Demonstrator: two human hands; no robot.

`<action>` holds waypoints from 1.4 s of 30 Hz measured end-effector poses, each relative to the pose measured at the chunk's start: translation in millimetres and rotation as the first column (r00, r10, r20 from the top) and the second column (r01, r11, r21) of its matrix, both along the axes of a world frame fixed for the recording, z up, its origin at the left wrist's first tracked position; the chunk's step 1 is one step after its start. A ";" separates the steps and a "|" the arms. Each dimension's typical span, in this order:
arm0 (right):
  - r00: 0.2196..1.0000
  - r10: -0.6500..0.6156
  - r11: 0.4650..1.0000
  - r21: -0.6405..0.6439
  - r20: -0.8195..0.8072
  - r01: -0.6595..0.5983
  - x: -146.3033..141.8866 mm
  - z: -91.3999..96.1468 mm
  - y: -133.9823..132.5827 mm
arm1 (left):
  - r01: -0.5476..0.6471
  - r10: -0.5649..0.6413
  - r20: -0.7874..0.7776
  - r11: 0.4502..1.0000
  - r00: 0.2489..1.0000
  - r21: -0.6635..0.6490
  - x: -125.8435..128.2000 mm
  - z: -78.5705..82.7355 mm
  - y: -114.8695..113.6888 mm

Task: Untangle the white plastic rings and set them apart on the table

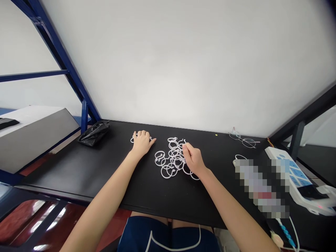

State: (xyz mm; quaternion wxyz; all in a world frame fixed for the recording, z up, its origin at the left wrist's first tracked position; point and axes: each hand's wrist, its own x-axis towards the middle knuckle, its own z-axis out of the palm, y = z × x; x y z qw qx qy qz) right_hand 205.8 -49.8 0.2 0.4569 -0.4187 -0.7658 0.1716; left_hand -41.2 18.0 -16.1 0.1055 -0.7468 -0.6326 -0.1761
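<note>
Head view: I judge ring-separating step in hand. Left hand (142, 142) palm-down over loose ring (132, 140) on counter (86, 168), grip unclear. Right hand (193, 160) fingertips pinched into ring pile (170, 161), mid-counter. Next pick needs fine pinch, untangling one ring.

Left hand (142, 141) and right hand (193, 159) among white rings (172, 156) on black table (105, 171).

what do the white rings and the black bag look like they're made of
The white rings are probably plastic: thin, uniformly matte white, with small moulded clasp ends. The black bag looks like thin plastic film, going by its crumpled folds and glossy highlights.
</note>
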 end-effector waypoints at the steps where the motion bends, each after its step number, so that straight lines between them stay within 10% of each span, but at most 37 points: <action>1: 1.000 -0.002 1.000 0.001 -0.001 0.003 0.0 0.0 0.1 | -0.001 0.002 0.007 1.000 1.000 -0.019 -1.2 -2.1 0.8; 10: 1.000 -0.004 1.000 0.027 0.005 0.004 -1.1 1.5 -0.9 | 0.154 -0.131 0.193 0.982 0.972 -0.110 -2.2 5.0 1.5; 13: 1.000 -0.007 1.000 0.017 -0.005 0.008 -1.3 1.2 -0.9 | 0.532 -0.442 0.413 0.837 0.796 -0.129 3.8 17.9 -2.8; 18: 1.000 -0.012 1.000 0.006 -0.024 0.012 -1.3 0.7 -0.5 | 0.691 -0.519 0.534 0.699 0.667 -0.184 15.9 27.7 -11.6; 24: 1.000 -0.014 1.000 0.014 -0.017 0.014 -1.9 1.2 -1.1 | 0.716 -0.443 0.603 0.611 0.664 -0.339 16.5 21.0 -10.3; 31: 1.000 -0.014 1.000 0.013 -0.019 0.014 -2.1 0.3 -1.2 | 0.689 -0.355 0.671 0.649 0.651 -0.324 17.3 20.1 -8.6; 42: 1.000 0.010 1.000 -0.029 0.027 -0.009 -4.8 1.2 -2.1 | 0.797 0.114 0.992 0.595 0.049 -0.107 33.5 32.8 -19.3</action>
